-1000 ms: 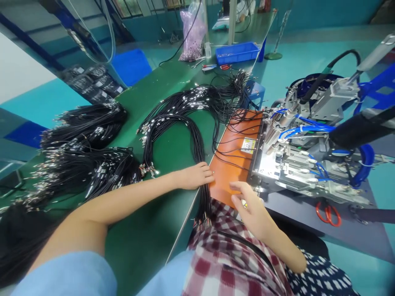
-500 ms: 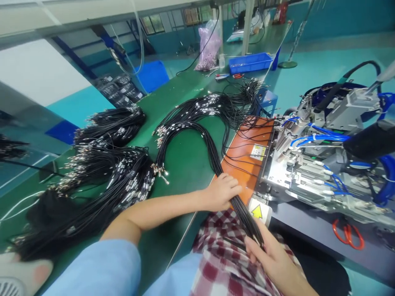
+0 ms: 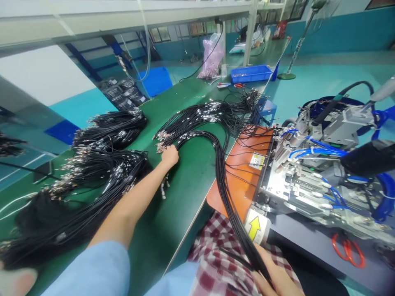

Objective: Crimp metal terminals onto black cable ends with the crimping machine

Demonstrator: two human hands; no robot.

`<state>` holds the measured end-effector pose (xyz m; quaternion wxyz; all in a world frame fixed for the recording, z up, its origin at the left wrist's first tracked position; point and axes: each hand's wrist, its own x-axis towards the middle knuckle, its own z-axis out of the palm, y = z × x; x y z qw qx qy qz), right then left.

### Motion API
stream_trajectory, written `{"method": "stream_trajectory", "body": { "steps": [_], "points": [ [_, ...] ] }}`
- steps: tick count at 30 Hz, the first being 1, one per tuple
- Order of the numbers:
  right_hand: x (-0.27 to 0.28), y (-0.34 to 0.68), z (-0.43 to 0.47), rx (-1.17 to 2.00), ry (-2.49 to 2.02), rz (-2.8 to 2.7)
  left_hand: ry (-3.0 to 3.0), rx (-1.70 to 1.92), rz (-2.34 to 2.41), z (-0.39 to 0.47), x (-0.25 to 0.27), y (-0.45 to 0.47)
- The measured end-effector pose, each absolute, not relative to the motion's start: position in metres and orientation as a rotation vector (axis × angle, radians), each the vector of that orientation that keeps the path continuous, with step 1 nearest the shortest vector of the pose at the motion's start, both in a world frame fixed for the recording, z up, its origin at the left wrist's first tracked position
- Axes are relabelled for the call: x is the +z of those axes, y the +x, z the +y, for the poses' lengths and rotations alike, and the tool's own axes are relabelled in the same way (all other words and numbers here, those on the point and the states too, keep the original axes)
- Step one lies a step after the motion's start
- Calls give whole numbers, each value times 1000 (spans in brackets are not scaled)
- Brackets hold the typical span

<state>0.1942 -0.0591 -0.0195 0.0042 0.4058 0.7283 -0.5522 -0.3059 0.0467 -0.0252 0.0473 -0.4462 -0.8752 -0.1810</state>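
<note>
My left hand (image 3: 170, 156) is closed in a fist near the far end of the black cable bundle (image 3: 220, 164), and my right hand (image 3: 271, 271) is wrapped round its near end, partly cut off by the frame, so I can't tell how tight that grip is. The bundle arches over the green tabletop (image 3: 188, 185), crosses the orange board (image 3: 216, 199) and drops over the checked apron (image 3: 205, 238). My main worry is the left side: the fist sits right beside the metal-tipped ends of the larger cable heap (image 3: 200, 113), so a stray lead could get hooked and dragged along. The middle span has no hand on it; uneven tension might let strands splay or slip out of line. A sideways swing could also snag the thin leads (image 3: 243, 170) running to the machine (image 3: 304, 176) and tug them loose.
</note>
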Motion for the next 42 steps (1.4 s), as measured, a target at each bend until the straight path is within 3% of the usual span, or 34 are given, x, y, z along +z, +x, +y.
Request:
{"method": "stream_trajectory", "body": {
  "steps": [7,12,14,16,18,26,31,34,42],
  "points": [
    [-5,114,-56,-1745,1010,2365,-1323,-463,-2758,69,-5,-302],
    [-26,113,-65,-1962,1095,2359,-1826,-378,-2456,53,27,-237],
    [-32,123,-68,-2056,1194,2357,-2328,-311,-2198,32,28,-187],
    [-33,133,-69,-2134,1282,2352,-3161,-150,-1415,9,22,-138],
    [-31,142,-70,-2161,1339,2353,-3371,-128,-1031,-9,12,-103],
    [-39,164,-85,-2150,1528,2264,-3505,-212,-1217,-4,-3,-89],
    [-42,175,-87,-2059,1526,2263,-3477,-575,-1382,-10,-5,-93],
    [-29,180,-76,-2006,1802,2242,-3368,-729,-1444,-16,-7,-90],
    [-15,167,-39,-2013,2019,2400,-3171,-351,-1248,-17,5,-45]
  ]
}}
